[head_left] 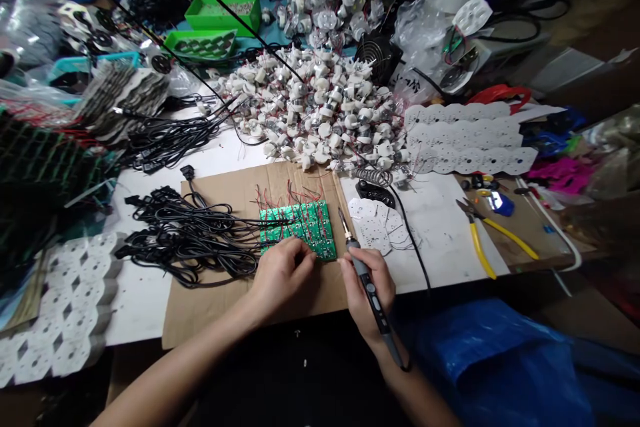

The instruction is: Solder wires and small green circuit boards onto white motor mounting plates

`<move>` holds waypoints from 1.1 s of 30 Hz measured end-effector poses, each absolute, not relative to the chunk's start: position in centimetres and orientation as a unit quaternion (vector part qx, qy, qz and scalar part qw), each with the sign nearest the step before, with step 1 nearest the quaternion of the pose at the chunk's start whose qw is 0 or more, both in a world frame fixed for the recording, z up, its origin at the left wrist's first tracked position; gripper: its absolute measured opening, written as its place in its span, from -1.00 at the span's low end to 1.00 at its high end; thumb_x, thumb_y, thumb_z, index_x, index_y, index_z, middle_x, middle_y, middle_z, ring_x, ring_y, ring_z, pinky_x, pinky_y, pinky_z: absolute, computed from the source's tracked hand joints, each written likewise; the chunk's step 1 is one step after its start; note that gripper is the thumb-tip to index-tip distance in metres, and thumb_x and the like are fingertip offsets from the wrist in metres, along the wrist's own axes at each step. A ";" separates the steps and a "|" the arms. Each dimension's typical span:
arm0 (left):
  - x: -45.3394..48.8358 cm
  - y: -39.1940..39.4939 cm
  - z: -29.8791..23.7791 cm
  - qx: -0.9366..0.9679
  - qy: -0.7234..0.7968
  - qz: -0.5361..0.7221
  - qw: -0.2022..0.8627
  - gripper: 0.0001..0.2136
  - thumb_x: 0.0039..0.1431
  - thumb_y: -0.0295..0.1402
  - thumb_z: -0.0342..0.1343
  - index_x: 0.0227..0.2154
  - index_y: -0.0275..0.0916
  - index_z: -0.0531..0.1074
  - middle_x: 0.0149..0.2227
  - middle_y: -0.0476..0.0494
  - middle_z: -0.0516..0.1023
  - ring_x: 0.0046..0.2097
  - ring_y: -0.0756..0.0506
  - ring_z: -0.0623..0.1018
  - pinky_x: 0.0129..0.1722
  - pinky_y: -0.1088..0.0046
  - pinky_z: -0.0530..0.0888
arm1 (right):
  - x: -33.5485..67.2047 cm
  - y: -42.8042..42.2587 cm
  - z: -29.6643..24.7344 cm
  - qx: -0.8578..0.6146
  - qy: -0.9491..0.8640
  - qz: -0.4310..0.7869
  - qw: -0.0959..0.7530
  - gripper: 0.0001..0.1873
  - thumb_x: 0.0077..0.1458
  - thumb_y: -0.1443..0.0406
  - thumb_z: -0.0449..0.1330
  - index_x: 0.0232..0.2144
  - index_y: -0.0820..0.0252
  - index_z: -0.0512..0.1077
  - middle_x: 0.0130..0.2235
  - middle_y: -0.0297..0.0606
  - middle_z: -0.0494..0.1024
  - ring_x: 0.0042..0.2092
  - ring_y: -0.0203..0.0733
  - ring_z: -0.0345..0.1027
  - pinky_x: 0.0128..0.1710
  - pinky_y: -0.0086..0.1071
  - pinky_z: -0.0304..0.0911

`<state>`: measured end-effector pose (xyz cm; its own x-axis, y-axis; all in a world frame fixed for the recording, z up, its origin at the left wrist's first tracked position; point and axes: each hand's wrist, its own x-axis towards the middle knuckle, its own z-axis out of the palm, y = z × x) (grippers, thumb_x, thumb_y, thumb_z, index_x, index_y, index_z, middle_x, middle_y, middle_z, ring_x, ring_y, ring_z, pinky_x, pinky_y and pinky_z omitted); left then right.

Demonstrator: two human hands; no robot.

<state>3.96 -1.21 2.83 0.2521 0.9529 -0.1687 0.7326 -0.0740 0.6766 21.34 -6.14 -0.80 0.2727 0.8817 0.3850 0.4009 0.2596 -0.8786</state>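
Forearms (195,353): yours reach in over the near edge of the bench (440,247).
Right hand (370,280): your fingers hold a soldering iron (373,297), tip pointing away, just beside the green board (323,233).
Left hand (280,273): your fingers curl at the board's near edge; I cannot tell whether they pinch anything.
Green board: on cardboard (215,310) before you, red wires standing along its far side.
Black cables (185,233): heaped left, leads crossing the board.
White parts (315,107): piled beyond, crowding the cardboard.
Pliers (481,253): right, well apart.
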 end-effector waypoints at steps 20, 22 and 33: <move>4.9 -1.7 2.5 0.734 0.624 0.077 0.256 -0.82 0.29 -0.31 0.05 -0.42 -0.18 0.44 -0.35 -0.06 0.56 -0.30 -0.08 0.53 -0.33 0.43 0.32 | 24.3 -11.1 -0.8 -0.551 -0.599 0.270 0.514 -0.83 0.20 0.40 0.20 -0.16 0.12 0.50 -0.38 -0.30 0.63 -0.43 -0.24 0.57 -0.44 -0.40 0.48; 5.0 -1.8 2.5 0.735 0.624 0.079 0.253 -0.82 0.28 -0.31 0.05 -0.43 -0.18 0.43 -0.35 -0.07 0.55 -0.30 -0.08 0.53 -0.33 0.44 0.32 | 24.2 -11.1 -0.8 -0.550 -0.600 0.270 0.515 -0.83 0.20 0.40 0.20 -0.17 0.12 0.51 -0.39 -0.30 0.63 -0.43 -0.23 0.57 -0.46 -0.40 0.47; 5.2 -1.7 2.6 0.727 0.634 0.066 0.253 -0.85 0.25 -0.34 0.07 -0.44 -0.19 0.42 -0.36 -0.06 0.54 -0.30 -0.09 0.53 -0.32 0.44 0.31 | 24.1 -11.0 -0.8 -0.549 -0.609 0.257 0.512 -0.80 0.16 0.43 0.20 -0.18 0.12 0.51 -0.41 -0.32 0.63 -0.43 -0.23 0.57 -0.41 -0.40 0.50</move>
